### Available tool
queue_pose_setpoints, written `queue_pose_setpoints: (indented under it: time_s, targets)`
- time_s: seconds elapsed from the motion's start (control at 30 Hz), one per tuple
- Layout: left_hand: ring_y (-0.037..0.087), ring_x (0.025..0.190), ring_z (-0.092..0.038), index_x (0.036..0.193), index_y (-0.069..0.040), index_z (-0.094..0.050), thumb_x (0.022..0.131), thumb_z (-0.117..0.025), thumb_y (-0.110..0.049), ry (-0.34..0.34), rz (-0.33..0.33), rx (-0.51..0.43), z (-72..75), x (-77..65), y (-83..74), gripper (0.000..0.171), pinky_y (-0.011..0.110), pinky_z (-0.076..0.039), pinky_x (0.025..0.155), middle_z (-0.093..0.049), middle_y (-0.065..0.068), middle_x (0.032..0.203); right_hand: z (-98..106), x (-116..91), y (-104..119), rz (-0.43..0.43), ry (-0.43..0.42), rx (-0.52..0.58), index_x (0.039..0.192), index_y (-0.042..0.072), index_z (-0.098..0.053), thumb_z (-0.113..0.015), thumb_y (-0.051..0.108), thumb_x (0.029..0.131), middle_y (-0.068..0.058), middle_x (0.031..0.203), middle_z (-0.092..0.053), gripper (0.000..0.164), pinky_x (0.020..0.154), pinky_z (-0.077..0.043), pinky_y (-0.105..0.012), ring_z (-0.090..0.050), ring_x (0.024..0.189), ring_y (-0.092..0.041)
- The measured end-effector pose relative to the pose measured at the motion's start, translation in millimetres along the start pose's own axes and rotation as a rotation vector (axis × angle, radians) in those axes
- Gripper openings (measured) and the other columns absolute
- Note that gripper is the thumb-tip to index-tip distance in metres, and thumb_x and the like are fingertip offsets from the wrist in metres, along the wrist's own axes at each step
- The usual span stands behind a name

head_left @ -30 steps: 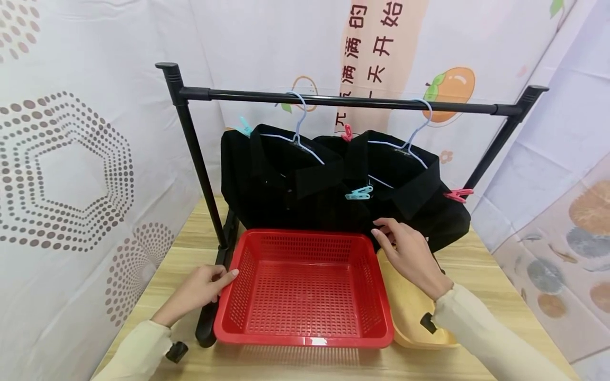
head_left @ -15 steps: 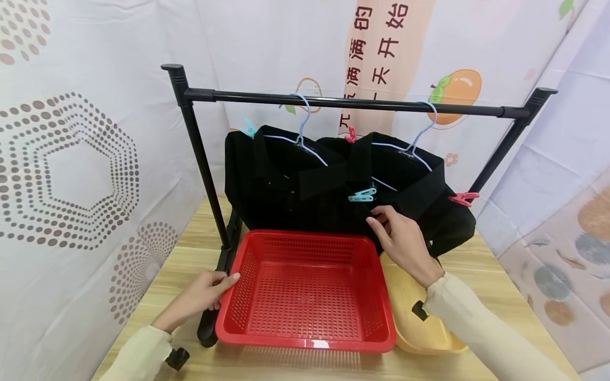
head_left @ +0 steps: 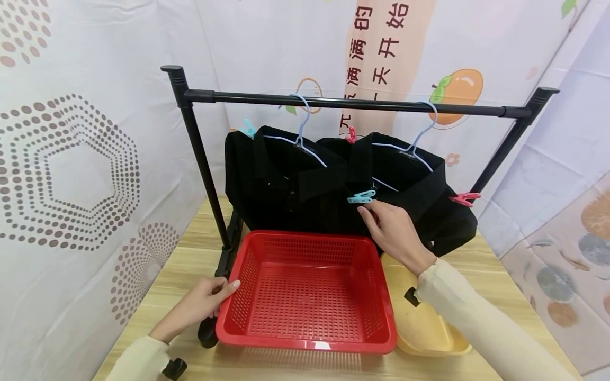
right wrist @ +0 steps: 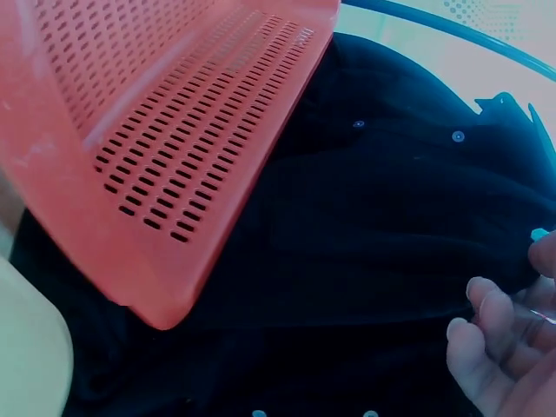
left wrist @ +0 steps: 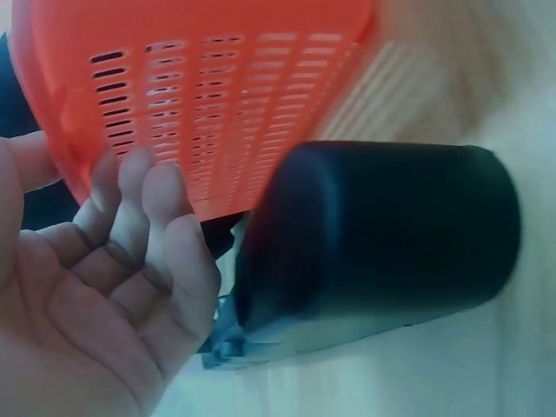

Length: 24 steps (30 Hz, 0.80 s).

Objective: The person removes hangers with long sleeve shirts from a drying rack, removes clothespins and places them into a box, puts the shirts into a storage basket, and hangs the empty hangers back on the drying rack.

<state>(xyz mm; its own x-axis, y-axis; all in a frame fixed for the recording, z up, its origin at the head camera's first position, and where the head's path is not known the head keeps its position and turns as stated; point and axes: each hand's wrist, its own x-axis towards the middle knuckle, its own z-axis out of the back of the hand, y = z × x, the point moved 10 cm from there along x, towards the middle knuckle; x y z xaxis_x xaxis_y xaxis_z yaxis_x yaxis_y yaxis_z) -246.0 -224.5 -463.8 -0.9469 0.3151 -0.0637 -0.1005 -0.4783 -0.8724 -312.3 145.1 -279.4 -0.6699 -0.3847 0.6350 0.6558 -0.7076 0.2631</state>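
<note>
My left hand point(head_left: 197, 304) holds the left rim of a red perforated plastic basket point(head_left: 305, 346), thumb over the rim and fingers against the outer wall point(left wrist: 208, 113). My right hand point(head_left: 394, 228) reaches past the basket to a light blue clothespin point(head_left: 360, 197) and pinches its end with thumb and finger. That clothespin sits where two black shirts meet: the left shirt point(head_left: 286, 211) and the right shirt point(head_left: 429, 196). In the right wrist view, a tip of the clothespin point(right wrist: 539, 234) shows at the fingertips, with dark cloth beneath the hand.
Both shirts hang on light blue wire hangers point(head_left: 303, 127) from a black rack bar point(head_left: 333, 100). Another blue clothespin point(head_left: 248, 128) and two red ones point(head_left: 351, 135) are on the shirts. A yellow tub point(head_left: 414, 323) stands right of the basket, partly under my right forearm. A rack foot point(left wrist: 391, 226) lies left of it.
My right hand has moved left and up from beside the right shirt to the blue clothespin, which has tilted slightly. The left hand stays at the basket rim, a little lower.
</note>
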Motion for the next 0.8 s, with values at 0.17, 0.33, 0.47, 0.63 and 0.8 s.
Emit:
queue_pose_setpoints:
  time_s: [0.17,0.33,0.47,0.63,0.8]
  targets:
    - [0.015,0.048,-0.056,0.088,-0.002,-0.064,0.107,-0.055,-0.040,-0.029,0.029,-0.027,-3.0,-4.1,4.2,0.044,0.030,-0.049,0.044,-0.062,0.005,0.063,-1.2,4.7,4.4,0.051,0.013,0.013,0.086,0.016,-0.055,-0.064,0.017,0.104,0.008,0.063,-0.042,0.019,0.052,-0.037,-0.027,-0.041,0.055,-0.009]
    - [0.018,0.047,-0.060,0.088,-0.001,-0.067,0.107,-0.054,-0.045,-0.079,0.055,-0.027,-4.6,-5.5,8.8,0.049,0.030,-0.052,0.045,-0.066,0.006,0.064,-1.7,6.9,6.6,0.089,0.013,-0.035,0.083,0.017,-0.053,-0.065,0.019,0.103,0.008,0.061,-0.039,0.023,0.049,-0.035,-0.028,-0.039,0.052,-0.009]
    - [0.019,0.047,-0.063,0.086,-0.001,-0.068,0.107,-0.053,-0.047,-0.109,0.060,-0.023,-5.9,-6.0,11.2,0.053,0.031,-0.052,0.045,-0.067,0.006,0.064,-4.4,9.9,6.2,0.094,0.031,-0.041,0.084,0.017,-0.055,-0.065,0.020,0.103,0.007,0.061,-0.040,0.022,0.051,-0.037,-0.029,-0.040,0.053,-0.010]
    - [0.019,0.046,-0.063,0.082,-0.003,-0.070,0.106,-0.053,-0.049,-0.146,0.072,0.000,-5.6,-7.1,12.9,0.054,0.030,-0.052,0.044,-0.067,0.004,0.062,-2.7,11.4,8.4,0.152,0.013,-0.050,0.089,0.010,-0.060,-0.068,0.008,0.100,0.006,0.063,-0.040,0.014,0.052,-0.039,-0.028,-0.041,0.054,-0.010]
    - [0.020,0.046,-0.063,0.079,-0.005,-0.068,0.106,-0.054,-0.049,-0.186,0.067,0.023,-3.3,-7.2,10.5,0.054,0.031,-0.052,0.044,-0.065,0.003,0.060,8.9,7.1,16.3,0.276,-0.086,-0.071,0.086,0.006,-0.056,-0.071,-0.003,0.093,0.006,0.062,-0.036,0.019,0.045,-0.033,-0.024,-0.033,0.050,-0.007]
